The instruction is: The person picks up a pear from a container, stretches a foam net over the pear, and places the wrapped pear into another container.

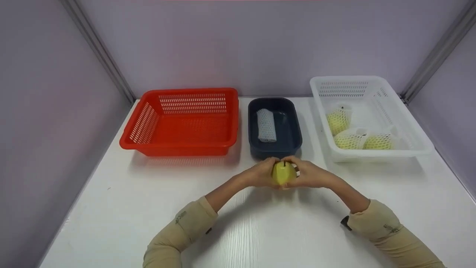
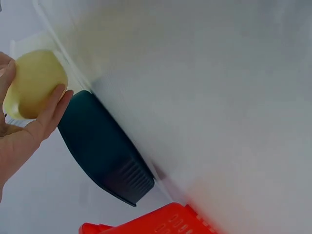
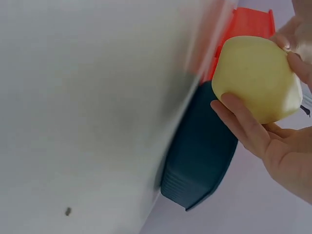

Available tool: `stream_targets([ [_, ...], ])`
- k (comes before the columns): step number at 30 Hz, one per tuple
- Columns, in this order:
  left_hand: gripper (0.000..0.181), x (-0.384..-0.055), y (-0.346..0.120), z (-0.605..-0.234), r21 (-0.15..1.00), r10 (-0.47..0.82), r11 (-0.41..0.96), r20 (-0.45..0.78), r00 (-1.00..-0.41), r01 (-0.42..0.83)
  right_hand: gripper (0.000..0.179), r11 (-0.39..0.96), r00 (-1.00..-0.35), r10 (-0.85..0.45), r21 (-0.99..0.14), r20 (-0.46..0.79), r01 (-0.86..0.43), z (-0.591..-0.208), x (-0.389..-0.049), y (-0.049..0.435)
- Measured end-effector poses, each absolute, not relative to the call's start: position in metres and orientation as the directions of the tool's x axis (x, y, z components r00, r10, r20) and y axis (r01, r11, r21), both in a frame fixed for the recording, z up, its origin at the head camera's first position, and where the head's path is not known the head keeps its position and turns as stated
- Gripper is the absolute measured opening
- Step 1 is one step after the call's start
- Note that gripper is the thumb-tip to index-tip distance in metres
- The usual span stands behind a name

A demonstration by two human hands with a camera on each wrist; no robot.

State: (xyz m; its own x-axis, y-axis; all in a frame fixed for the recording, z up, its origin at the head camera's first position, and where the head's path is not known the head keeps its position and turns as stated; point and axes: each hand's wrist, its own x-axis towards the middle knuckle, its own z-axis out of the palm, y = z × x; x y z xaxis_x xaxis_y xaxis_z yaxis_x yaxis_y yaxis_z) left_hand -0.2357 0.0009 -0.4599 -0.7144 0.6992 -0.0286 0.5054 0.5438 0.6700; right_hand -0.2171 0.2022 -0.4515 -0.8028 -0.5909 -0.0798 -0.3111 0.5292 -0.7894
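Observation:
A yellow-green pear (image 1: 283,173) with a short dark stem is held between both hands, stem upward, just in front of the dark blue bin (image 1: 275,152). My left hand (image 1: 262,174) grips its left side, fingers curved along the skin. From the other side my right hand (image 1: 309,175) grips it too, thumb and fingers around it. No netting shows on this pear (image 3: 256,78) in the right wrist view. Inside the bin, toward its left wall, lies a white foam net sleeve (image 1: 266,125).
A red basket (image 1: 178,145) stands at the back left, with nothing visible inside. On the right, a white basket (image 1: 394,153) holds three pears (image 1: 338,122) in foam nets, gathered at its left and front. Pale panels rise behind and at both sides of the white table (image 1: 245,238).

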Motion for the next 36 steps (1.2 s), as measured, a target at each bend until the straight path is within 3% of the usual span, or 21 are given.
stream_targets([
  [11, 0.061, -0.236, -0.002, -0.464, 0.629, 0.743, 0.527, -0.014, -0.670, 0.571, 0.071, 0.550, -0.769, -0.635, -0.738, -0.066, -0.391, -0.460, -0.218, 0.200],
  [26, 0.059, -0.230, -0.003, -0.458, 0.651, 0.684, 0.624, -0.189, -0.705, 0.431, 0.069, 0.502, -0.713, -0.691, -0.790, -0.120, -0.353, -0.462, -0.219, 0.203],
  [36, 0.057, -0.228, -0.003, -0.460, 0.684, 0.669, 0.616, -0.191, -0.719, 0.391, 0.068, 0.479, -0.696, -0.708, -0.804, -0.118, -0.351, -0.465, -0.220, 0.204],
])
